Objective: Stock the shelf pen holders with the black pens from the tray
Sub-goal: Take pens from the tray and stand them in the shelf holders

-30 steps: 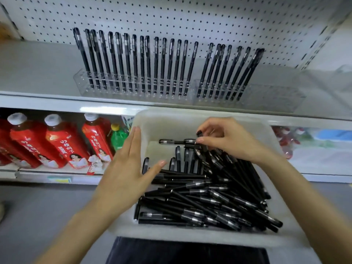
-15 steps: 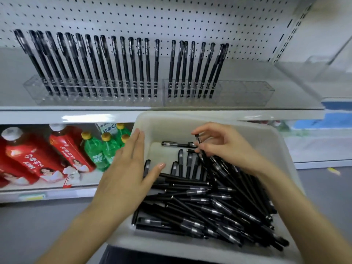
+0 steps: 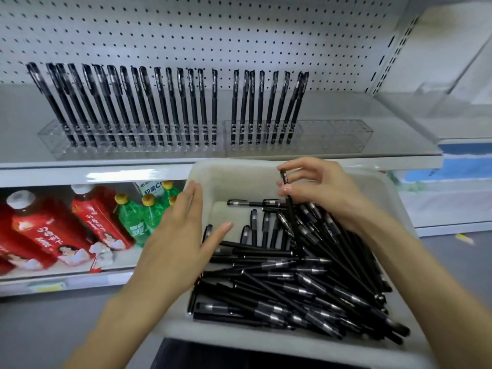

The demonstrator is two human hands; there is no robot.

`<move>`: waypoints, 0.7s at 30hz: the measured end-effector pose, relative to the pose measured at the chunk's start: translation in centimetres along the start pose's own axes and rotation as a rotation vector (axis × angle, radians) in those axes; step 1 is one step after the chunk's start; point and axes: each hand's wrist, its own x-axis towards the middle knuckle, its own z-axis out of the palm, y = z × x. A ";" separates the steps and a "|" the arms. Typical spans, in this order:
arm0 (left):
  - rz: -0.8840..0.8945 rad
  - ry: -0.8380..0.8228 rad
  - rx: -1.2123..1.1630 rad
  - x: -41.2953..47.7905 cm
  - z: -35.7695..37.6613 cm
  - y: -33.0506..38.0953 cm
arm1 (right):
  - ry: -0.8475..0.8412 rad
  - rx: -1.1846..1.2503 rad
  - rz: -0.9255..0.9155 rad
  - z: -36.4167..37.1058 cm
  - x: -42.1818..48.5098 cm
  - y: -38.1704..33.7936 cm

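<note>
The right hand [image 3: 319, 190] is now pinching one pen [image 3: 291, 217] and tipping it upright, where half a second ago its fingers were low at the pile [image 3: 292, 283]. The left hand [image 3: 181, 241], fingers straight, is resting on the tray [image 3: 202, 171] wall. The pick looks done, and the half-empty right holder [image 3: 332, 134] is waiting.

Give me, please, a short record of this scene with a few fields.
left hand: fingers straight, rests on the left rim of the tray
right hand: pinches one pen, nearly upright, above the pile
left holder: pens along its whole length
right holder: pens in left part only
lower shelf: bottles, red and green
</note>
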 end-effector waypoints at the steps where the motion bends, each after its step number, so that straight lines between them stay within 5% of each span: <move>1: -0.001 -0.001 -0.004 0.3 -0.3 0.0 | 0.016 0.033 0.004 0.1 0.0 -0.1; 11: -0.026 -0.040 0.047 1.4 -0.3 -1.1 | 0.072 0.111 -0.104 0.0 1.4 -1.4; 15: 0.095 0.046 0.320 3.1 0.3 0.0 | 0.165 0.133 -0.172 -1.5 2.7 -1.7; 21: 0.269 0.150 0.225 7.6 -0.1 3.7 | 0.360 0.152 -0.333 -7.5 5.2 -4.5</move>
